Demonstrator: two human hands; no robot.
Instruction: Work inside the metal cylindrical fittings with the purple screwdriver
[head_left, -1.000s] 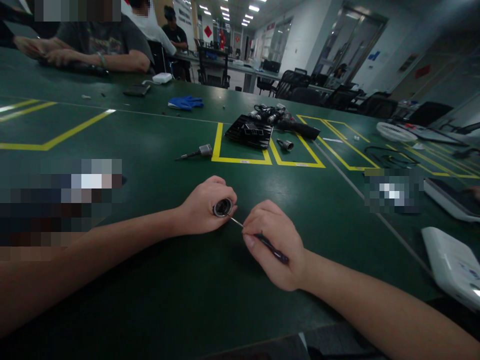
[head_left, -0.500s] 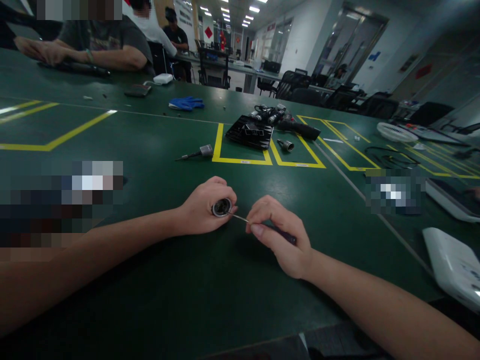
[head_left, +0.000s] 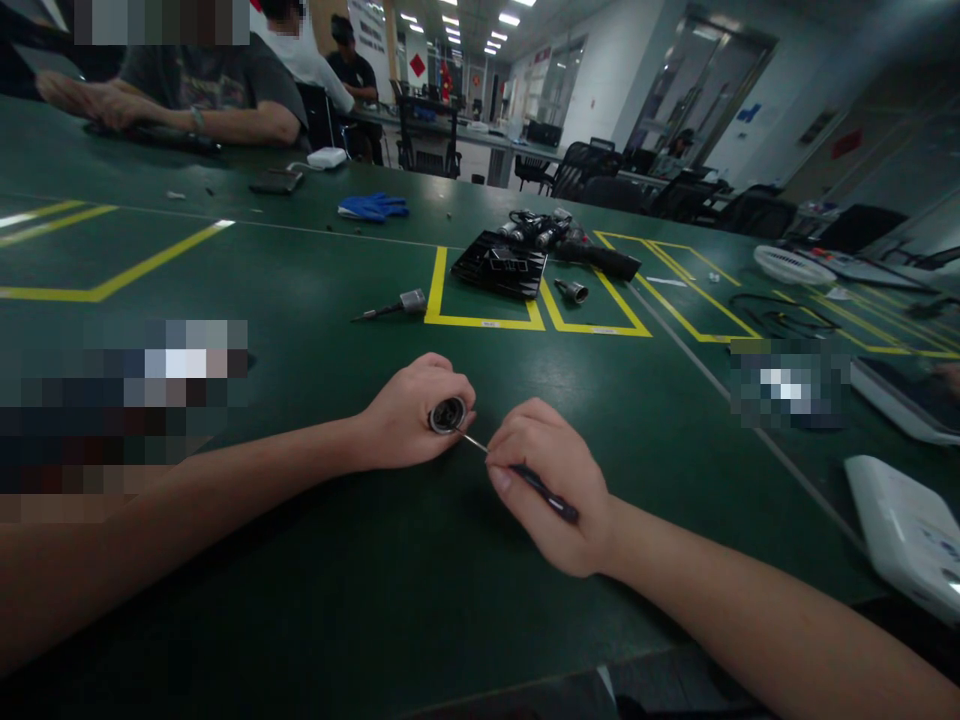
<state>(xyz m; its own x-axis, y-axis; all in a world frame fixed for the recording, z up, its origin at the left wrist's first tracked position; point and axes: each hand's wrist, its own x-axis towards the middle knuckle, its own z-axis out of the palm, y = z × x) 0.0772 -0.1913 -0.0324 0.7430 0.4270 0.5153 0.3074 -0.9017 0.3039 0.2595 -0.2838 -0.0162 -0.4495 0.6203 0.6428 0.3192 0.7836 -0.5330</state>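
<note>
My left hand (head_left: 411, 412) is wrapped round a small round part with a silver rim (head_left: 448, 414), its hollow, dark end facing me. Most of that part is hidden in the palm. Between thumb and fingers, my right hand (head_left: 551, 485) grips a thin screwdriver (head_left: 541, 488) with a dark handle. Its metal shaft points up and left, and the tip is at the lower right edge of the rim. Whether the tip is inside or only touching, I cannot make out. Both hands are just above the green table (head_left: 420, 590).
Beyond my hands lie a grey-tipped tool (head_left: 397, 304), a black glossy packet (head_left: 501, 264), a metal cup-shaped piece (head_left: 573, 291) and a heap of dark metal parts (head_left: 547, 228). A blue glove (head_left: 373, 207) is farther back. At right sits a white device (head_left: 904, 530). A person (head_left: 210, 95) sits across the table.
My right hand has turned slightly and lowered, so more of the screwdriver handle shows. The round part in my left hand has shifted a little to the right.
</note>
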